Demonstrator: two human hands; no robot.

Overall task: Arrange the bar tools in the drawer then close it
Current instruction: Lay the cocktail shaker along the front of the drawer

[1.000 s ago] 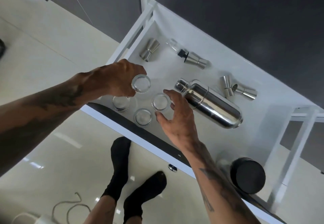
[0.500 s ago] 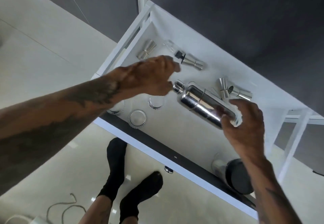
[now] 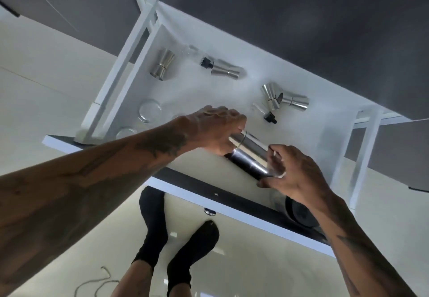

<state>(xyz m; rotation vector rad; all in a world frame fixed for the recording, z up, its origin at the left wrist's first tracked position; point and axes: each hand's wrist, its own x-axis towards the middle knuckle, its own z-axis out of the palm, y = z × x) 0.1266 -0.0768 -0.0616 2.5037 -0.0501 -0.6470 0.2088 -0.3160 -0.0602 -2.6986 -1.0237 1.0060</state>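
A white drawer (image 3: 274,221) stands pulled open below me. Both hands hold the steel cocktail shaker (image 3: 249,156) above the drawer's front half: my left hand (image 3: 216,131) grips its cap end, my right hand (image 3: 292,176) grips its base end. Steel jiggers lie at the back: one (image 3: 162,68) far left, one (image 3: 226,70) in the middle with a black-stoppered pourer (image 3: 204,61) beside it, two crossed (image 3: 282,98) at the right. Another pourer (image 3: 267,114) lies near them. Clear glasses (image 3: 149,111) stand at the front left, partly hidden by my left arm.
A black round lid or container (image 3: 299,212) sits at the drawer's front right corner under my right wrist. Dark cabinet fronts (image 3: 301,18) rise behind the drawer. My feet in black socks (image 3: 192,248) stand on the glossy floor, with a cord (image 3: 97,282) lying at lower left.
Both hands closed on the shaker and drew it from the drawer's middle toward the front. A pourer that lay under or behind it now shows. The view shifted.
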